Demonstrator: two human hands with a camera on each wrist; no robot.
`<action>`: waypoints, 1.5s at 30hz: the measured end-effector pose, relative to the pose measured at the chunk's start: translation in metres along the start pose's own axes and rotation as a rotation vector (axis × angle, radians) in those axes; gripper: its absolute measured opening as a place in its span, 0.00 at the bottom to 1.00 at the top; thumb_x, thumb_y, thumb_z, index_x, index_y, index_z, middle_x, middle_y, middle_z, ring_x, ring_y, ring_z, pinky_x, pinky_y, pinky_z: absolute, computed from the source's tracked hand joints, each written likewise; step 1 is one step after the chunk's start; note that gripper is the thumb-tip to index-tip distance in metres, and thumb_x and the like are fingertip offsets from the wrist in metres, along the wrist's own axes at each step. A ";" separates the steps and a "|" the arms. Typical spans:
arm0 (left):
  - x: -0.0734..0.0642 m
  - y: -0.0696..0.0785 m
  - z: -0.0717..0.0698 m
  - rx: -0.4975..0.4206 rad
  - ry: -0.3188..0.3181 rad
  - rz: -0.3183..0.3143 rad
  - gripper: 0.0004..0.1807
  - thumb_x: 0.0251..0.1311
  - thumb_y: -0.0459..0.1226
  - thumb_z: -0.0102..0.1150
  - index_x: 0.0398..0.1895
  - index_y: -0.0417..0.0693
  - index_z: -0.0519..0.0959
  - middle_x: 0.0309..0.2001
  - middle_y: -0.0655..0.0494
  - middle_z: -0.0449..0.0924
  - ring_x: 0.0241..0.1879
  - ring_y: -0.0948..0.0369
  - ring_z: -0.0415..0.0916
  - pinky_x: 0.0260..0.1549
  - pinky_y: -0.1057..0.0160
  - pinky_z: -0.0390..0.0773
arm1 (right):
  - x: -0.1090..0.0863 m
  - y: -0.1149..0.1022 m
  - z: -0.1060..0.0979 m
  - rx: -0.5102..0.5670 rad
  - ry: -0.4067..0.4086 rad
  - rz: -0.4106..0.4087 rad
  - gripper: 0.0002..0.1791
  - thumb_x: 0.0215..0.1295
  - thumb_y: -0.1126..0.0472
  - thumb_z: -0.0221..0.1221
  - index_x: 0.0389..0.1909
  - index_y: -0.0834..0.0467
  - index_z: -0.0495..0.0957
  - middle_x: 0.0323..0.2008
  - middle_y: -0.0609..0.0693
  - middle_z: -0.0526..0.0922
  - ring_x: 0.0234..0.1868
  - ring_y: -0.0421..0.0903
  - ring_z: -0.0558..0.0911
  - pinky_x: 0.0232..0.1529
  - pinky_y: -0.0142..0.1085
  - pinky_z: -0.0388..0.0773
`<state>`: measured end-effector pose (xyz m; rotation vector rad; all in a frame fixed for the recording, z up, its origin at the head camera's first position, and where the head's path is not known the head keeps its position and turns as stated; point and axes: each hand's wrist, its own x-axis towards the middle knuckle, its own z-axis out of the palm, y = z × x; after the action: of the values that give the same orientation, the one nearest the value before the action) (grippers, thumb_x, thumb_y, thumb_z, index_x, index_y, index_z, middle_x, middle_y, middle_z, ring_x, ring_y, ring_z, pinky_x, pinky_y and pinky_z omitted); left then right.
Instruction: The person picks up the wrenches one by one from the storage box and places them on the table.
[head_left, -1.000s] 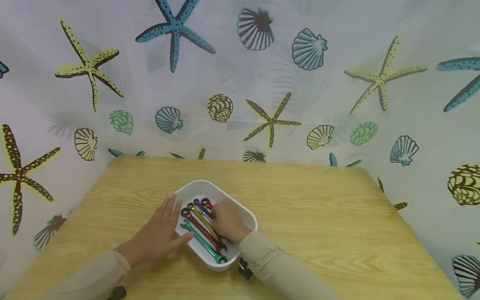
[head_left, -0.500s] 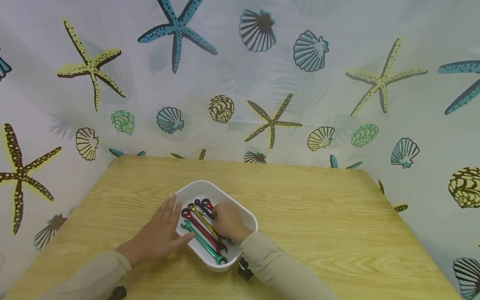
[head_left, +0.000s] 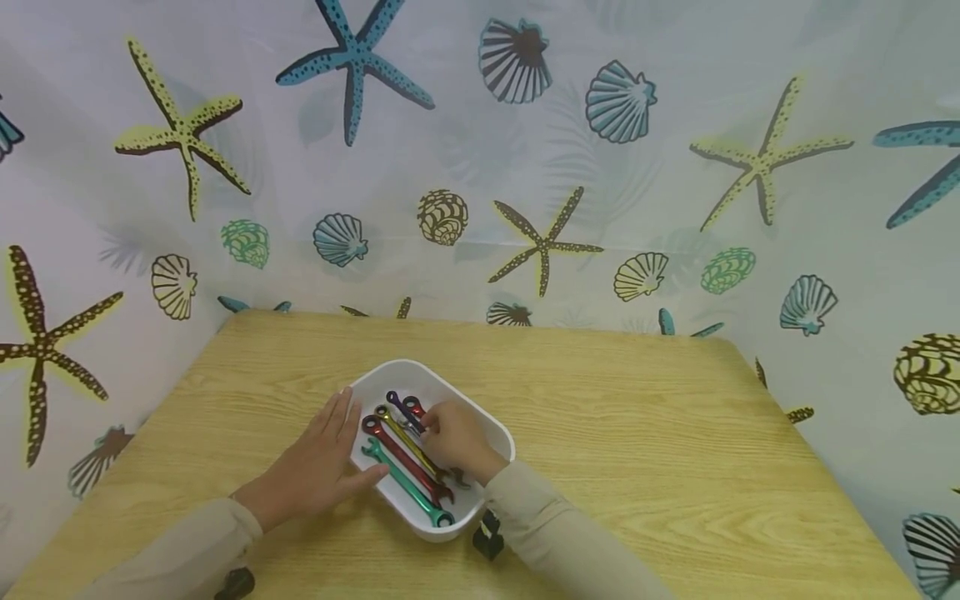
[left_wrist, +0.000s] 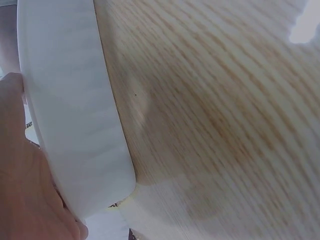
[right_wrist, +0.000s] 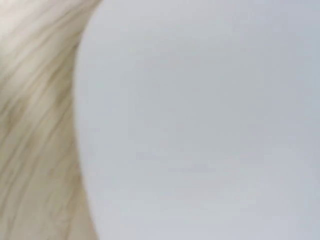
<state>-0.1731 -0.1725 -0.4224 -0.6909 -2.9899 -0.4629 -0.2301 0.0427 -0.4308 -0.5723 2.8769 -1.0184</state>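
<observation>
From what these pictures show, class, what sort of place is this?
Probably a makeshift tabletop work booth: a light wooden table walled in by a white curtain printed with starfish and shells, with a white plastic tray of coloured metal wrenches.

The right hand (head_left: 457, 442) covers the near ends of the purple wrench (head_left: 401, 410) and the small red wrench (head_left: 413, 407), so the head view does not show which of them the fingers pinch, or whether they only rest there. The right wrist view is blurred to a pale blank of the white tray (right_wrist: 210, 125) wall against a strip of table (right_wrist: 35, 130); neither hand nor wrenches appear in it. In the left wrist view the left hand (left_wrist: 25, 190) is cut off by the left and bottom edges, showing only part of the palm against the tray's outer wall. Both forearms run out of the head view's lower edge.
</observation>
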 end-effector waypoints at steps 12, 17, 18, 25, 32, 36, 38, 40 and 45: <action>0.001 0.000 0.001 -0.007 -0.006 -0.052 0.59 0.59 0.70 0.41 0.72 0.26 0.45 0.74 0.31 0.34 0.73 0.37 0.33 0.69 0.41 0.45 | -0.009 -0.003 -0.049 0.244 0.027 0.092 0.10 0.62 0.67 0.60 0.43 0.65 0.83 0.32 0.52 0.83 0.33 0.42 0.78 0.30 0.30 0.77; 0.000 0.001 0.001 0.027 0.016 -0.055 0.60 0.59 0.70 0.42 0.71 0.25 0.45 0.74 0.30 0.36 0.73 0.36 0.35 0.69 0.41 0.47 | -0.019 0.014 -0.073 0.327 0.065 0.118 0.10 0.64 0.68 0.59 0.43 0.67 0.82 0.36 0.56 0.84 0.35 0.44 0.81 0.33 0.33 0.80; 0.000 0.001 0.000 0.037 0.021 -0.056 0.60 0.58 0.71 0.41 0.72 0.25 0.45 0.74 0.30 0.36 0.73 0.37 0.36 0.69 0.41 0.47 | -0.021 0.019 -0.077 0.339 0.074 0.128 0.10 0.65 0.68 0.58 0.43 0.68 0.82 0.36 0.56 0.84 0.34 0.44 0.81 0.33 0.33 0.80; -0.001 0.001 -0.002 0.048 0.022 -0.064 0.60 0.58 0.71 0.42 0.71 0.24 0.47 0.73 0.28 0.38 0.72 0.36 0.37 0.69 0.41 0.48 | -0.037 0.055 -0.095 0.421 0.103 0.238 0.08 0.64 0.70 0.57 0.41 0.71 0.79 0.35 0.61 0.82 0.33 0.46 0.80 0.31 0.33 0.79; -0.002 0.001 -0.002 0.016 0.009 -0.079 0.60 0.58 0.71 0.42 0.71 0.24 0.47 0.73 0.29 0.37 0.72 0.36 0.37 0.68 0.40 0.48 | -0.054 0.081 -0.100 0.461 0.043 0.315 0.07 0.64 0.72 0.57 0.39 0.74 0.75 0.32 0.60 0.79 0.29 0.44 0.81 0.33 0.35 0.83; -0.001 0.001 -0.002 0.015 0.011 -0.074 0.60 0.58 0.70 0.42 0.71 0.24 0.47 0.73 0.29 0.37 0.72 0.36 0.37 0.68 0.40 0.48 | -0.058 0.096 -0.095 0.426 0.011 0.394 0.09 0.64 0.71 0.58 0.41 0.73 0.76 0.33 0.59 0.79 0.30 0.45 0.81 0.36 0.36 0.83; -0.001 0.001 -0.001 0.018 0.011 -0.073 0.60 0.58 0.71 0.42 0.71 0.25 0.46 0.73 0.29 0.37 0.72 0.36 0.37 0.68 0.40 0.48 | -0.060 0.102 -0.092 0.390 0.008 0.412 0.08 0.63 0.70 0.59 0.40 0.72 0.76 0.31 0.57 0.79 0.29 0.44 0.80 0.34 0.35 0.82; 0.000 0.001 0.000 0.016 0.008 -0.072 0.60 0.58 0.71 0.41 0.71 0.25 0.46 0.73 0.29 0.36 0.72 0.36 0.36 0.68 0.40 0.47 | -0.061 0.106 -0.088 0.358 0.012 0.429 0.07 0.63 0.69 0.60 0.39 0.71 0.77 0.30 0.56 0.79 0.28 0.44 0.80 0.32 0.34 0.81; 0.000 0.000 0.001 0.014 0.004 -0.071 0.60 0.58 0.71 0.40 0.72 0.26 0.46 0.74 0.30 0.36 0.73 0.36 0.36 0.68 0.40 0.47 | -0.063 0.110 -0.083 0.320 0.022 0.458 0.07 0.63 0.68 0.60 0.36 0.70 0.77 0.28 0.55 0.79 0.26 0.43 0.79 0.28 0.32 0.80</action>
<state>-0.1729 -0.1720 -0.4234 -0.5835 -3.0195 -0.4461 -0.2210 0.1937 -0.4384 0.1142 2.5867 -1.3490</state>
